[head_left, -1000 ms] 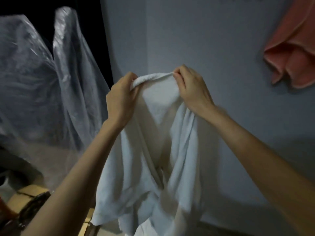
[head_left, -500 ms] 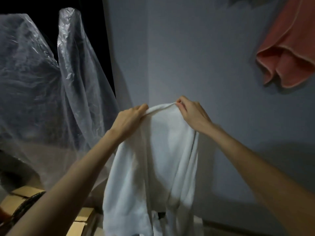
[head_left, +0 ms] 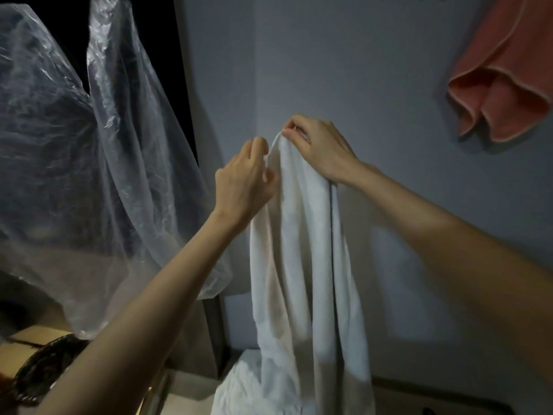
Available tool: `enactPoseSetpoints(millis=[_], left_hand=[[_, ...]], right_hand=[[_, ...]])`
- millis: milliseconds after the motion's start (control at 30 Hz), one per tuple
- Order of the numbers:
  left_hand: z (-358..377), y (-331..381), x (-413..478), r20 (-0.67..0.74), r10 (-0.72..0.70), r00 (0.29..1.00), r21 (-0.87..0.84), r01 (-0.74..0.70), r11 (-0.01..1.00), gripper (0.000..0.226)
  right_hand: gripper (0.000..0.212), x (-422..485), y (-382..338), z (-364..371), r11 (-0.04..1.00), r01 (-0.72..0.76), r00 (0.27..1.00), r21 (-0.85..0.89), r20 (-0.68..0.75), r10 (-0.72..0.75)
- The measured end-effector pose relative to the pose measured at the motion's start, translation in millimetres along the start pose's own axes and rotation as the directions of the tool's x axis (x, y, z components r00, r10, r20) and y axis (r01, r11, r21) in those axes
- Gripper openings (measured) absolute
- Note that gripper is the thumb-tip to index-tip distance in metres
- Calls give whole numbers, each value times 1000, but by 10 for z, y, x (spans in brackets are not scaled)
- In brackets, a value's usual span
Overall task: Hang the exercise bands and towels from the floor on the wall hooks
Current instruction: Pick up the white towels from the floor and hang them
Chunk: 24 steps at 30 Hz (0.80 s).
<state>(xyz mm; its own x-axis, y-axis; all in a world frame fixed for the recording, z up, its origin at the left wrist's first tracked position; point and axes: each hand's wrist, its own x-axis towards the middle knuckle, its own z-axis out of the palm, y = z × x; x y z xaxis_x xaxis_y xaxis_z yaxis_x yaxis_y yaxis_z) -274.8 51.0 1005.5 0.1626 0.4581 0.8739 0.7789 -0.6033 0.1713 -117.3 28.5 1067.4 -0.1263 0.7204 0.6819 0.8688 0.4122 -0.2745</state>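
hands [head_left: 278,163] pinch soft white towel [head_left: 302,265]

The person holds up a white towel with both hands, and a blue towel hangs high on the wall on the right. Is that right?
Not quite. The head view shows a salmon-pink cloth towel, not a blue one, high on the grey wall. The rest holds: the left hand and right hand both pinch the top edge of the white cloth towel.
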Motion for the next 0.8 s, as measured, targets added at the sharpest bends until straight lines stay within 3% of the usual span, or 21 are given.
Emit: enactPoseSetpoints(millis=[100,233,300,400,500,567,700,800], left_hand=[[51,-72,36,69,-95,993,-125,103,987,14],[163,-264,29,322,-205,924,-298,304,905,17],[169,-323,94,410,-263,873,-440,442,782,14],[73,-351,237,508,-294,810,-633,583,510,20],[-27,-313,407,558,-294,776,-680,630,375,22],[-76,-294,522,575,-280,769,-680,639,360,22],[-183,-379,753,551,-256,795,-675,604,424,23],[-332,-428,1016,530,-173,830,-622,520,586,14]], right_hand=[[20,-15,19,-22,999,-5,1000,43,-11,5],[20,-10,37,-86,979,-105,994,174,-12,108],[19,-29,101,-127,977,-145,989,156,27,142],[19,-112,242,-131,976,-204,967,82,170,188],[32,-213,275,-45,958,-279,905,66,352,239],[33,-229,279,-10,929,-336,895,152,360,265],[26,0,236,-136,860,-356,932,366,214,294],[24,357,71,-346,844,-276,960,460,95,263]])
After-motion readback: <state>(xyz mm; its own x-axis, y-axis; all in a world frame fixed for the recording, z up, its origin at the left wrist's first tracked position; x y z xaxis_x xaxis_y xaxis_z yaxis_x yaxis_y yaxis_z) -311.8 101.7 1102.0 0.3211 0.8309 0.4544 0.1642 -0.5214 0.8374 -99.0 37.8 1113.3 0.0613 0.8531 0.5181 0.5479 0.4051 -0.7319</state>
